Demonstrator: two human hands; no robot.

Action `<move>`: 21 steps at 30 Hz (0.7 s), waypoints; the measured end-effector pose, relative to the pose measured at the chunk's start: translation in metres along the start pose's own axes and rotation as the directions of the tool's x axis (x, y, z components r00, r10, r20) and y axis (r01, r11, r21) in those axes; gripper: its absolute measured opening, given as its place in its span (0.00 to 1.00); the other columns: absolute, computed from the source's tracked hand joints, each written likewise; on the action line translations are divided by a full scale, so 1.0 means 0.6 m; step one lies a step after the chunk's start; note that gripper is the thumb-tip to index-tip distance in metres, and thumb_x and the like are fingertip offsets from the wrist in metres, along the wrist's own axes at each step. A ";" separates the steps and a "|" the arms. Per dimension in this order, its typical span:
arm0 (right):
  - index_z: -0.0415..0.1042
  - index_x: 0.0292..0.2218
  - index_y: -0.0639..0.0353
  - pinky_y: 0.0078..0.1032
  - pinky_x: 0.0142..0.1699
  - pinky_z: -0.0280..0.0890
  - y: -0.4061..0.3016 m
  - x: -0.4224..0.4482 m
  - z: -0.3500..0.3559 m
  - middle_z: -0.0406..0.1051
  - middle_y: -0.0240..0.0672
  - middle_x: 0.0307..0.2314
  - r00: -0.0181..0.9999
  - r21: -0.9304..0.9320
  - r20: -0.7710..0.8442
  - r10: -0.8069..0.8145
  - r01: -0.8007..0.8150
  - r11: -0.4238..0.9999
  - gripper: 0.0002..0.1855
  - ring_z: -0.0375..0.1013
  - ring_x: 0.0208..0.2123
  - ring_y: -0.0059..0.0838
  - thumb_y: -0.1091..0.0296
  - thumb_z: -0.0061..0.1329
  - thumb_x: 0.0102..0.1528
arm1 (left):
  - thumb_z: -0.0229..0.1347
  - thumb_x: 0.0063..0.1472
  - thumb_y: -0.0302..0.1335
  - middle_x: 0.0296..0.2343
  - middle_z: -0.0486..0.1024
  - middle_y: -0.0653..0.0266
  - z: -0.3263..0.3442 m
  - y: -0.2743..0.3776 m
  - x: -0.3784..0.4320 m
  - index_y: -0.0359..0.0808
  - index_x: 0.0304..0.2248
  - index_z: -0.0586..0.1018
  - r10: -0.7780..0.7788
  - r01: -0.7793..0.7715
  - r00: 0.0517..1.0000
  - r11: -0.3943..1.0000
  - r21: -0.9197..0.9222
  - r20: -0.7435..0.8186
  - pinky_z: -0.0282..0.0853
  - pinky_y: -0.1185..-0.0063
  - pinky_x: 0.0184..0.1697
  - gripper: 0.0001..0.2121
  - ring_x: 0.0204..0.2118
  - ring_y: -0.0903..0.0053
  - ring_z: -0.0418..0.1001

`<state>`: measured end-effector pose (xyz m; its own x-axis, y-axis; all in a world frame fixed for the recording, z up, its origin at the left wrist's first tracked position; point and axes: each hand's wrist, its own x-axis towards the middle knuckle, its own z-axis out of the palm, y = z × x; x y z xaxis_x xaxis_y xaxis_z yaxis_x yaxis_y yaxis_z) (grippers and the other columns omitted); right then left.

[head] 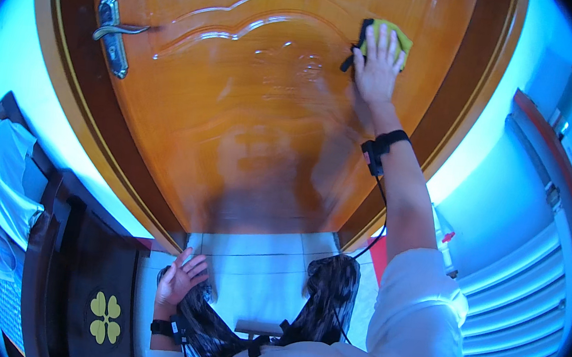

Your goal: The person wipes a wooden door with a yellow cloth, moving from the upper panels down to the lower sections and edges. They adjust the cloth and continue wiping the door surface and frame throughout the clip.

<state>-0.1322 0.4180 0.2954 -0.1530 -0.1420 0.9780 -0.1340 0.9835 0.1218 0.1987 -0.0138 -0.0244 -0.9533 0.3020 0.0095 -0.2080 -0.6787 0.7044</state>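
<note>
A glossy brown wooden door (252,102) with raised curved moulding stands before me. My right hand (379,65) lies on a yellow-green cloth (405,42) with a dark edge, pressing it flat against the door's upper right part. The fingers are spread over the cloth. Low at the left, my left hand (182,278) is held palm up near my knee, its fingers apart and nothing in it. A metal lever handle (121,29) on an ornate plate is at the door's left side. Each wrist bears a black strap with a small device and cable.
A brown door frame (443,103) surrounds the door. At the left stands dark furniture (82,272) with a yellow clover-shaped decoration and cloths beside it. A white ribbed radiator (514,291) and a pipe with a red valve handle (448,237) are at the right. Pale floor tiles (255,269) lie below.
</note>
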 end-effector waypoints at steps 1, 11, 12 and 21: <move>0.50 0.59 0.42 0.53 0.61 0.34 0.024 -0.017 -0.001 0.43 0.34 0.60 0.999 -0.010 0.001 0.047 -0.047 0.999 0.31 0.39 0.62 0.40 0.48 0.37 0.57 | 0.43 0.62 0.47 0.53 0.60 0.52 0.001 -0.001 -0.001 0.43 0.57 0.57 -0.003 0.003 1.000 1.000 0.002 -0.006 0.56 0.61 0.55 0.28 0.55 0.62 0.60; 0.40 0.61 0.55 0.39 0.63 0.37 0.155 -0.141 0.044 0.38 0.49 0.60 0.814 -0.023 0.006 0.581 -0.581 0.814 0.35 0.37 0.62 0.48 0.45 0.26 0.60 | 0.45 0.60 0.48 0.53 0.61 0.53 0.002 0.001 -0.002 0.43 0.57 0.57 -0.004 0.007 0.998 0.999 0.051 -0.056 0.56 0.63 0.55 0.30 0.54 0.63 0.61; 0.40 0.61 0.55 0.39 0.63 0.37 0.151 -0.144 0.050 0.38 0.48 0.60 0.739 -0.007 -0.014 0.674 -0.674 0.739 0.35 0.37 0.62 0.48 0.44 0.25 0.60 | 0.45 0.60 0.48 0.53 0.61 0.53 0.002 0.001 -0.002 0.42 0.57 0.57 0.001 0.001 0.999 0.999 0.045 -0.053 0.56 0.63 0.55 0.30 0.54 0.64 0.61; 0.44 0.61 0.53 0.60 0.57 0.37 -0.129 -0.068 0.079 0.40 0.45 0.60 0.714 0.149 -0.147 0.685 -0.669 0.729 0.32 0.37 0.61 0.51 0.48 0.29 0.61 | 0.44 0.61 0.46 0.54 0.58 0.51 -0.021 0.010 -0.003 0.42 0.57 0.56 0.031 -0.028 0.997 0.999 -0.033 0.074 0.55 0.64 0.56 0.29 0.56 0.62 0.59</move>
<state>-0.1619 0.3425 0.2380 -0.0569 0.5889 0.8062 -0.1415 0.7946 -0.5904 0.1965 -0.0265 -0.0291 -0.9404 0.3295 0.0835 -0.1879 -0.7087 0.6800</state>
